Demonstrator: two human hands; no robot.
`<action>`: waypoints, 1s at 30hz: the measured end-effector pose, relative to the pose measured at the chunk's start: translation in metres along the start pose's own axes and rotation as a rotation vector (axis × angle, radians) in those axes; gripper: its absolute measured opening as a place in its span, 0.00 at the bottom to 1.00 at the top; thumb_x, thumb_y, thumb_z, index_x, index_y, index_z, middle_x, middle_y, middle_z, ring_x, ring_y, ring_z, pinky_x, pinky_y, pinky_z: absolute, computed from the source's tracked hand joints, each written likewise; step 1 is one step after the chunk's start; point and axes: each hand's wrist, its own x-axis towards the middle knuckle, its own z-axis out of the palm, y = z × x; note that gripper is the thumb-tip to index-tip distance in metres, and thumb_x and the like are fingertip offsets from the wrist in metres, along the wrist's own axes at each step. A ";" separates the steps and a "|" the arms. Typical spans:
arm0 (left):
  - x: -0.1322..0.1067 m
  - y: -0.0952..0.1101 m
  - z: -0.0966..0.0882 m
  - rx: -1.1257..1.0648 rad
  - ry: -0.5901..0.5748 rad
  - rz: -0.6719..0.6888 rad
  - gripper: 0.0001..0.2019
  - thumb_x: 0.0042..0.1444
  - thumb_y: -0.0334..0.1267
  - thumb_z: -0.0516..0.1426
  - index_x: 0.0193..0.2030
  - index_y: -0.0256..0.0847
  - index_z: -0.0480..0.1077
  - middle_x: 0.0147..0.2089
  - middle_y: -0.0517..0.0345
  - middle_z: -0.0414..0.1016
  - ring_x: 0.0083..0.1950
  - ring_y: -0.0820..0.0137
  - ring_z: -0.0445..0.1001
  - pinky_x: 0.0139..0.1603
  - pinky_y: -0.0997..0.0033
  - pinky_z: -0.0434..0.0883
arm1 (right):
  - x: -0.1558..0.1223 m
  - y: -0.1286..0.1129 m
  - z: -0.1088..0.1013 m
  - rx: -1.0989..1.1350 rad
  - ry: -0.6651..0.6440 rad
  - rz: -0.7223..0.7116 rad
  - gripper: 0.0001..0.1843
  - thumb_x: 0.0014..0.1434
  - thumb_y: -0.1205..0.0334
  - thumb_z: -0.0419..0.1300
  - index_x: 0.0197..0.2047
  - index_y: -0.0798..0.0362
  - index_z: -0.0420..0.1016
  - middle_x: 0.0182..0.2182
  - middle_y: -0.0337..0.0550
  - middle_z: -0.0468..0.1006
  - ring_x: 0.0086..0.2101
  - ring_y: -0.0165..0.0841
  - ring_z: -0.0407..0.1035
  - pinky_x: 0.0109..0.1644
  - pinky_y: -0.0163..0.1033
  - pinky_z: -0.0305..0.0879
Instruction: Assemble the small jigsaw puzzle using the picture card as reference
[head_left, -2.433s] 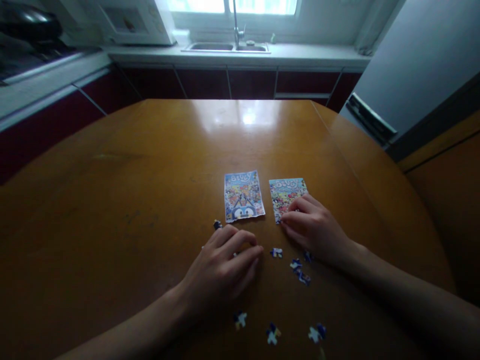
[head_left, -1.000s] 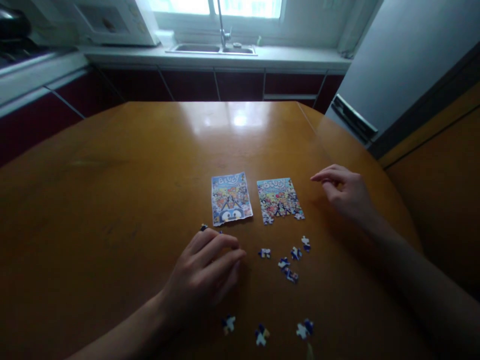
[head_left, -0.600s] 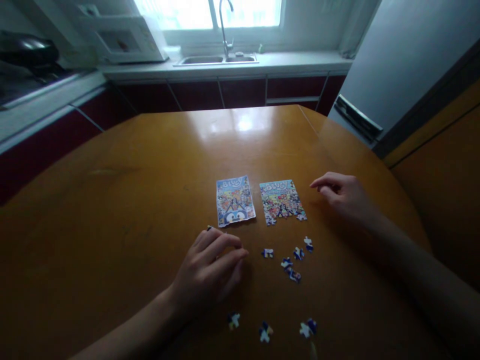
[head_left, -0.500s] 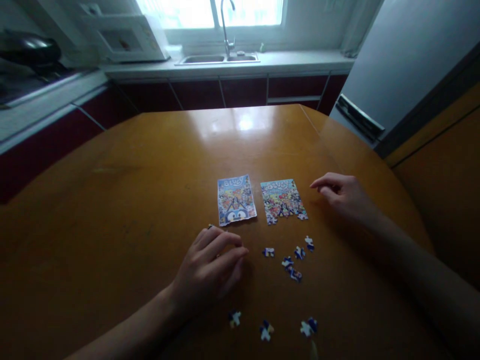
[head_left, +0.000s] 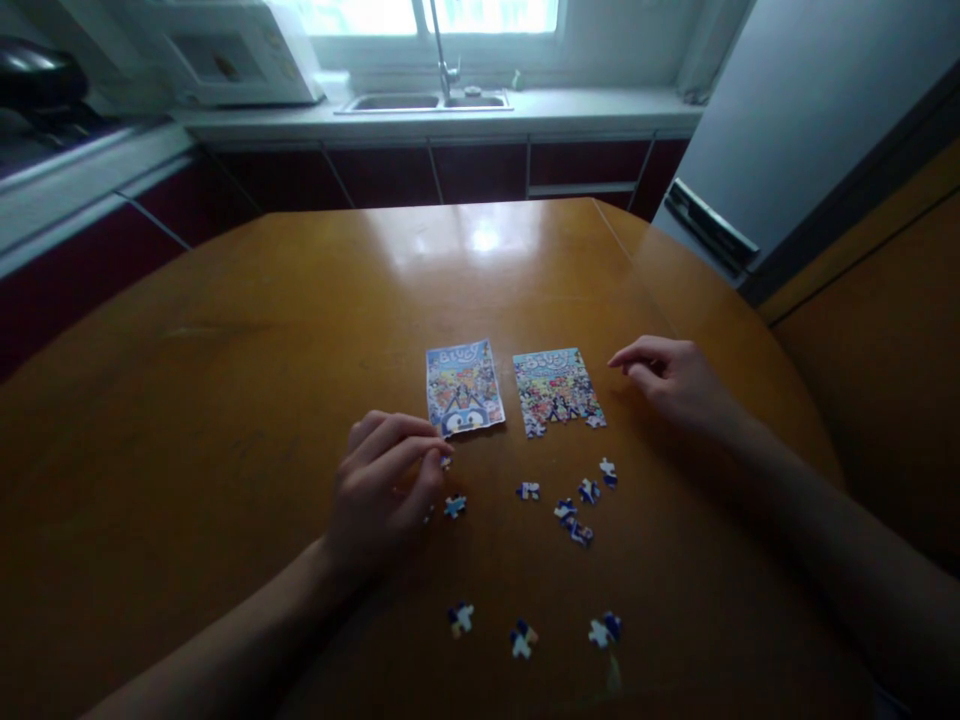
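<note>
On the brown wooden table (head_left: 225,380) lie a small colourful picture card (head_left: 464,386) and, just right of it, a partly built puzzle (head_left: 556,386) with a ragged lower edge. My left hand (head_left: 379,490) hovers below the card, its fingers curled, with fingertips and thumb pinched on a small puzzle piece (head_left: 446,462). Another piece (head_left: 454,505) lies beside its thumb. My right hand (head_left: 675,382) rests on the table right of the puzzle, loosely bent, its index finger and thumb apart, holding nothing. Several loose pieces lie between my arms, among them one (head_left: 527,490) and a cluster (head_left: 574,525).
More loose pieces (head_left: 522,638) lie near the table's front edge. Behind the table runs a counter with a sink (head_left: 424,101) and a microwave (head_left: 232,50). A grey fridge (head_left: 795,110) stands at the right, close to the table's rounded edge.
My right hand left the puzzle and moved to its right side. My left hand shifted left and rose off the table, uncovering a piece and pinching another.
</note>
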 end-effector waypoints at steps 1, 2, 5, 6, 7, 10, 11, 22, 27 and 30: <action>0.000 -0.002 0.000 -0.029 0.020 -0.055 0.07 0.60 0.30 0.57 0.34 0.42 0.76 0.36 0.57 0.76 0.38 0.67 0.71 0.40 0.62 0.68 | 0.000 0.000 0.000 0.001 0.000 0.000 0.11 0.57 0.68 0.56 0.36 0.51 0.81 0.35 0.44 0.82 0.34 0.37 0.74 0.38 0.43 0.67; 0.001 -0.004 0.001 -0.059 0.046 -0.118 0.08 0.62 0.31 0.56 0.33 0.42 0.75 0.36 0.57 0.75 0.39 0.67 0.71 0.40 0.63 0.68 | 0.000 0.000 0.000 0.002 -0.001 0.001 0.11 0.57 0.68 0.56 0.36 0.51 0.81 0.35 0.44 0.82 0.34 0.37 0.73 0.38 0.43 0.67; 0.003 -0.011 0.002 -0.143 0.136 -0.313 0.12 0.64 0.35 0.54 0.30 0.41 0.75 0.35 0.58 0.74 0.39 0.67 0.73 0.40 0.64 0.69 | -0.001 -0.001 0.001 0.003 -0.001 0.004 0.11 0.57 0.68 0.56 0.37 0.51 0.82 0.34 0.44 0.81 0.34 0.37 0.73 0.38 0.43 0.67; 0.003 -0.013 0.002 -0.169 0.162 -0.368 0.13 0.64 0.36 0.54 0.29 0.41 0.74 0.35 0.59 0.74 0.39 0.68 0.73 0.41 0.65 0.69 | -0.001 -0.001 0.001 0.003 -0.001 0.005 0.12 0.57 0.68 0.56 0.37 0.51 0.82 0.34 0.44 0.81 0.34 0.37 0.73 0.38 0.43 0.66; 0.004 -0.014 0.003 -0.190 0.184 -0.412 0.13 0.64 0.37 0.53 0.28 0.41 0.74 0.34 0.59 0.74 0.39 0.68 0.73 0.42 0.65 0.69 | -0.001 -0.001 0.001 0.003 -0.003 0.007 0.12 0.57 0.67 0.56 0.37 0.51 0.82 0.34 0.44 0.81 0.34 0.37 0.73 0.38 0.43 0.66; 0.005 -0.016 0.003 -0.229 0.200 -0.474 0.13 0.63 0.38 0.53 0.28 0.41 0.73 0.34 0.59 0.74 0.39 0.68 0.73 0.43 0.66 0.69 | -0.001 -0.002 0.001 0.004 -0.006 0.006 0.12 0.57 0.67 0.56 0.37 0.51 0.82 0.34 0.44 0.81 0.34 0.36 0.73 0.37 0.42 0.66; 0.005 -0.015 0.003 -0.235 0.198 -0.479 0.13 0.63 0.38 0.53 0.28 0.41 0.73 0.34 0.59 0.74 0.39 0.68 0.73 0.44 0.67 0.69 | -0.002 -0.003 0.001 0.004 -0.008 0.003 0.11 0.57 0.67 0.56 0.37 0.51 0.82 0.34 0.44 0.81 0.33 0.36 0.73 0.37 0.42 0.66; 0.005 -0.015 0.005 -0.247 0.192 -0.467 0.13 0.62 0.38 0.53 0.28 0.42 0.73 0.34 0.59 0.74 0.39 0.67 0.73 0.44 0.66 0.67 | -0.038 -0.057 0.032 0.064 -0.214 -0.258 0.08 0.61 0.68 0.59 0.40 0.53 0.79 0.37 0.47 0.78 0.39 0.36 0.70 0.44 0.43 0.68; 0.004 -0.016 0.006 -0.266 0.204 -0.463 0.13 0.62 0.36 0.53 0.28 0.41 0.73 0.34 0.59 0.74 0.39 0.68 0.72 0.45 0.66 0.67 | -0.051 -0.069 0.048 0.040 -0.348 -0.399 0.08 0.64 0.69 0.57 0.41 0.53 0.79 0.37 0.46 0.76 0.39 0.35 0.68 0.42 0.41 0.66; 0.004 -0.015 0.006 -0.282 0.214 -0.459 0.13 0.62 0.35 0.53 0.27 0.41 0.73 0.33 0.59 0.73 0.39 0.68 0.72 0.44 0.66 0.67 | -0.050 -0.068 0.050 0.017 -0.374 -0.412 0.09 0.65 0.68 0.57 0.39 0.52 0.79 0.35 0.46 0.74 0.38 0.34 0.67 0.40 0.39 0.65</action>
